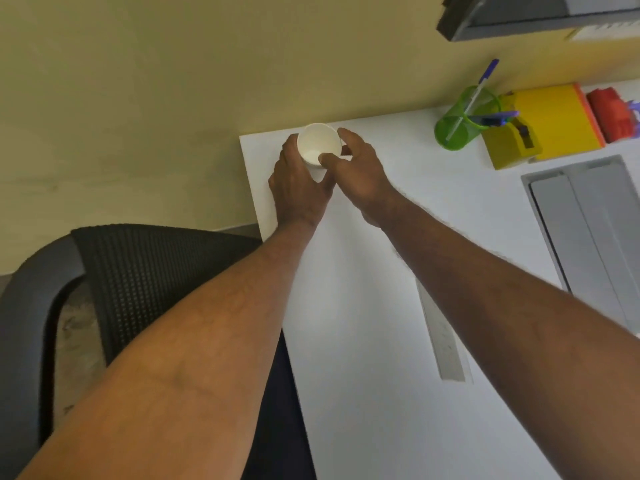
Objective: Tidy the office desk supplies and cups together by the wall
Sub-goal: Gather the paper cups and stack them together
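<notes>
Your two bare forearms fill the near part of the view, reaching from the near edge of the white tabletop [363, 271] toward its far left corner. At that corner both of your hands close around a white paper cup [318, 142] that stands upright, mouth open, just beside the wall [173, 81]. Your left hand [298, 188] wraps the cup's left side with fingers curled against it; your right hand [360, 171] grips the right side, thumb over the near rim and fingers curved around the far side. The cup sits close to both the left edge and the far edge, so little tabletop remains around it there.

Along the far edge to the right, well apart from the cup, a green mesh pen holder [457, 126] stands with pens [485, 81] leaning out of it. Just beside it is a yellow box [547, 123], then a red object [613, 112] at the frame's right edge. Near the right edge lies a grey recessed panel [585, 216]. A metal ruler [441, 334] lies flat under your right forearm, partly hidden. Between your hands and the pen holder the surface is bare white. A dark mesh office chair [131, 282] stands off the left edge.
</notes>
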A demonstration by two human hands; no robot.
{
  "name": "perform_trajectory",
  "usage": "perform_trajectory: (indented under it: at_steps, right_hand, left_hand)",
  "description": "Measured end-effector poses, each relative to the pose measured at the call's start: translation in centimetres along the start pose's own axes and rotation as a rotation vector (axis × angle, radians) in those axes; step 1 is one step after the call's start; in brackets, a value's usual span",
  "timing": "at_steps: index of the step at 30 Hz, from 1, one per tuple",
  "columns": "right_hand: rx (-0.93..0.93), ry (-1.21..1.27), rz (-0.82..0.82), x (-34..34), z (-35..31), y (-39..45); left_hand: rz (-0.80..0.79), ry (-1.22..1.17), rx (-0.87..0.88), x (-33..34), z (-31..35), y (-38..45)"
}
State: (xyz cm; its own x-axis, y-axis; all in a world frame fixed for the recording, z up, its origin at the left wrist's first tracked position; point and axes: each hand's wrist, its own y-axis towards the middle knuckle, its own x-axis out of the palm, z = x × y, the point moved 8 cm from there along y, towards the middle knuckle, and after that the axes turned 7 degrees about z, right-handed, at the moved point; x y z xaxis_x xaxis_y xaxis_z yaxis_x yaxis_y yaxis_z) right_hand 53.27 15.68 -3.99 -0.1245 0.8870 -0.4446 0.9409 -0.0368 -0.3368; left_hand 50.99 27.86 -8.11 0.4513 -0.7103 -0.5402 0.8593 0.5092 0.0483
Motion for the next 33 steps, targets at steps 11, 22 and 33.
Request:
perform_trajectory:
  at_steps: [11, 22, 33]
  right_hand:
    - [0.11, 0.092, 0.187, -8.1, 3.1, -16.6]
    - [0.134, 0.096, 0.38, -13.2, 10.7, -33.4]
    - [0.195, 0.17, 0.399, -14.1, 17.1, -46.3]
  left_hand:
    - [-0.231, 0.007, -0.019, -4.6, 5.9, -15.6]
    - [-0.455, 0.007, 0.049, -8.3, 8.0, -33.4]
    - [-0.59, 0.038, 0.103, -12.0, 7.5, -45.3]
